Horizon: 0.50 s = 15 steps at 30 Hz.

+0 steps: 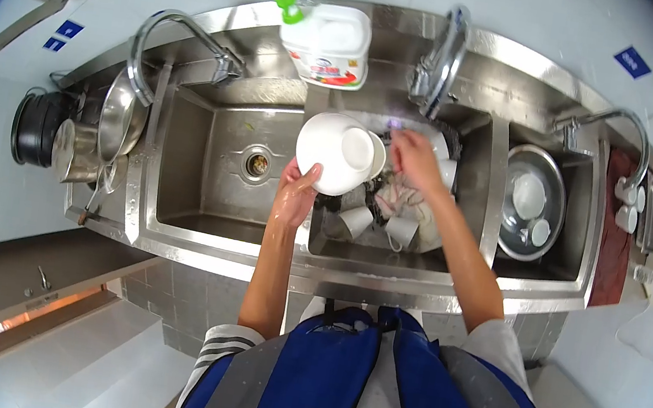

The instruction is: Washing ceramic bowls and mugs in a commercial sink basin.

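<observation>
My left hand grips a white bowl by its rim, with the foot ring turned towards me. The bowl is over the divider between the left and middle basins. Another white rounded vessel shows partly behind it. My right hand is above the middle basin with its fingers curled; whether they hold anything is hidden. Below lie two tipped white mugs and a crumpled pale cloth. A white cup and part of a white dish sit behind my right wrist.
A detergent jug stands behind the divider, near the middle faucet. The left basin has an open drain. In the right basin, a steel bowl holds white dishes. Steel pots stand left; small cups stand right.
</observation>
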Each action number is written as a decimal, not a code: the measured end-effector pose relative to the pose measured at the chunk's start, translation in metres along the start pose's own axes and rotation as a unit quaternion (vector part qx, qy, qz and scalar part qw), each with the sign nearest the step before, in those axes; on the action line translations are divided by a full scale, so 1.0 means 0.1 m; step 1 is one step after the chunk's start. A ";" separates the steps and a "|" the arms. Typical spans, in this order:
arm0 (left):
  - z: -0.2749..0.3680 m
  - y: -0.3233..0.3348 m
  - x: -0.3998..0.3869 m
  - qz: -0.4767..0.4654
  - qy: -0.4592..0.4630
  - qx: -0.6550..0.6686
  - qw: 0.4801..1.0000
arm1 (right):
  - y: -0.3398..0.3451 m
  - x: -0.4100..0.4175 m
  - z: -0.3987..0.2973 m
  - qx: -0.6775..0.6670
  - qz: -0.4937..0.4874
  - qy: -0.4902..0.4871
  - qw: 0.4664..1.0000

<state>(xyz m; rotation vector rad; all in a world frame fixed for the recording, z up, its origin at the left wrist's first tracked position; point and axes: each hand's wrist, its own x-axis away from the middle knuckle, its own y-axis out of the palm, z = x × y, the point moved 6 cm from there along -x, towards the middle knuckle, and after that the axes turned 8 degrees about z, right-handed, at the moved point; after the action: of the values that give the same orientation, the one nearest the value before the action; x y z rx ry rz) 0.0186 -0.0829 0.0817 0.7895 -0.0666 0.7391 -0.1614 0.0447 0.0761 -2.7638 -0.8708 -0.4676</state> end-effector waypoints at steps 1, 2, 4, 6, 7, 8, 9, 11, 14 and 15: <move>0.11 -0.05 0.00 0.018 0.011 -0.007 1.000 | 0.23 0.12 -0.19 -0.006 -0.017 -0.036 0.999; 0.24 -0.11 0.03 0.043 0.027 0.018 0.999 | 0.47 0.16 -0.45 -0.049 -0.047 -0.073 0.995; 0.48 -0.21 0.07 0.065 0.056 0.049 0.995 | 0.93 0.12 -0.97 -0.149 -0.115 -0.054 0.981; 0.69 -0.29 0.15 0.080 0.086 0.037 0.992 | 1.38 -0.05 -1.38 -0.220 -0.154 0.033 0.963; 0.78 -0.30 0.19 0.071 0.105 0.035 0.991 | 1.56 -0.15 -1.56 -0.238 -0.174 0.046 0.954; 0.85 -0.35 0.24 0.091 0.115 0.032 0.989 | 1.61 -0.29 -1.63 -0.220 -0.107 0.069 0.967; 0.90 -0.39 0.29 0.101 0.122 0.030 0.987 | 1.65 -0.44 -1.70 -0.207 -0.054 0.066 0.975; 0.98 -0.48 0.39 0.114 0.131 0.055 0.983 | 1.70 -0.71 -1.73 -0.213 -0.038 0.056 0.975; 1.04 -0.66 0.48 0.138 0.137 0.065 0.979 | 1.66 -1.10 -1.68 -0.111 0.029 0.002 0.993; 1.04 -0.69 0.49 0.134 0.138 0.064 0.979 | 1.60 -1.17 -1.68 -0.054 0.075 -0.041 0.995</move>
<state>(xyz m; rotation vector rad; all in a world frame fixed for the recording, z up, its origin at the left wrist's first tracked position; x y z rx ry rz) 0.1205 -0.1566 0.1289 0.8025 0.1277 1.1125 -0.1982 -0.1936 0.1744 -2.9389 -0.6649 -0.3874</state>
